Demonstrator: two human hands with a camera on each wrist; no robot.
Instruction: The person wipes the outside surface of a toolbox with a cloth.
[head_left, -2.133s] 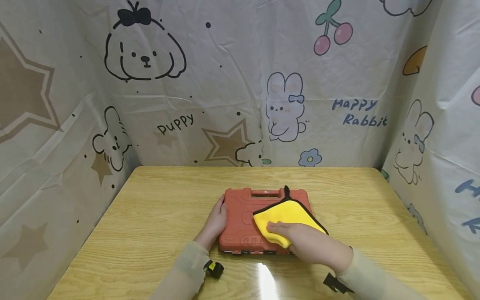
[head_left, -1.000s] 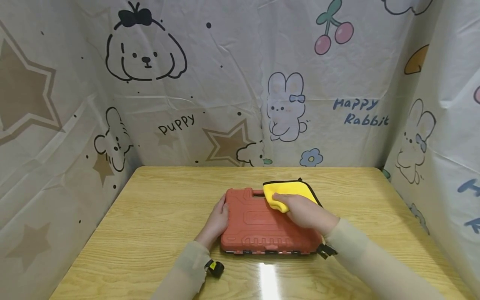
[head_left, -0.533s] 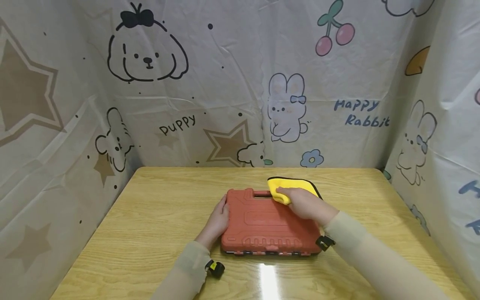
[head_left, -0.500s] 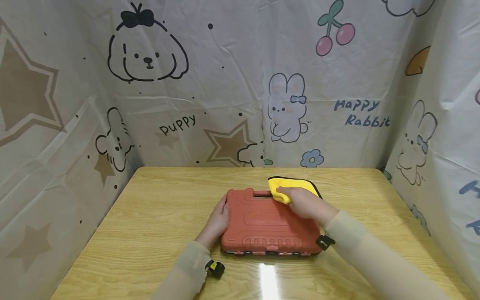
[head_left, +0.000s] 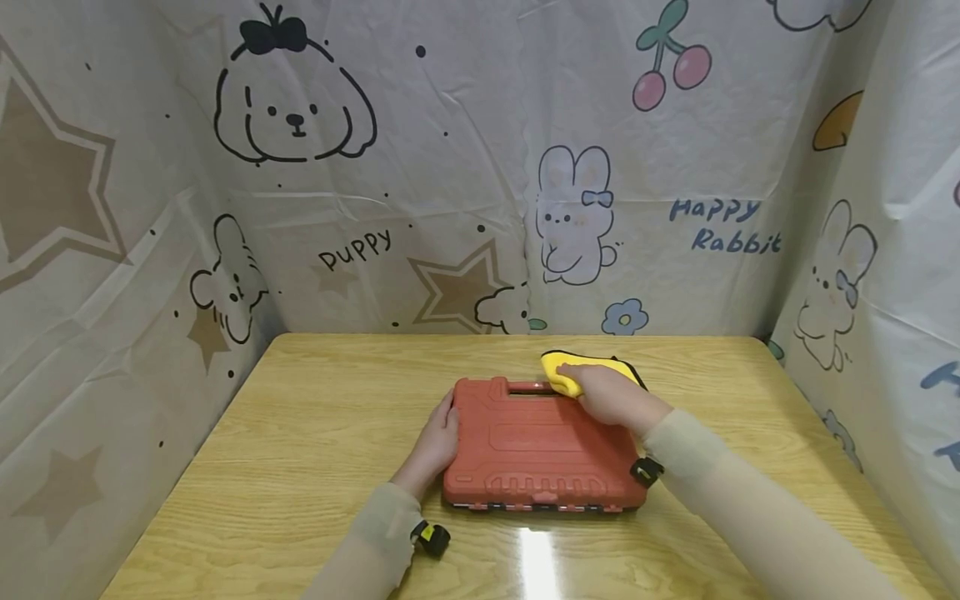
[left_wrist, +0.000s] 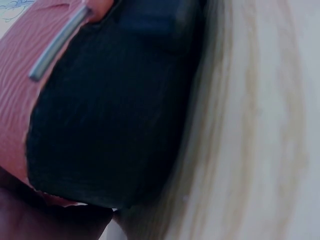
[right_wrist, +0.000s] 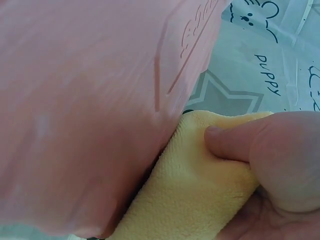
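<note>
A red plastic tool case (head_left: 547,442) lies on the table with its carrying handle (head_left: 528,387) at the far side. My left hand (head_left: 437,437) grips the case's left side, thumb by the upper edge. In the left wrist view, the case's black lower half (left_wrist: 110,110) and a metal pin (left_wrist: 60,42) show close up. My right hand (head_left: 611,394) holds a folded yellow cloth (head_left: 561,371) with black edging at the case's far right corner. In the right wrist view, the thumb presses on the cloth (right_wrist: 195,175), which lies along the case's edge.
The case rests on a wood-grain table (head_left: 322,417). A printed curtain (head_left: 420,167) with cartoon animals hangs behind the table and along both sides. Black straps (head_left: 431,537) are worn at both wrists.
My right hand has carried the yellow cloth from the case's near right top to its far right corner, lately only a little farther. The left hand and the case stay nearly in place.
</note>
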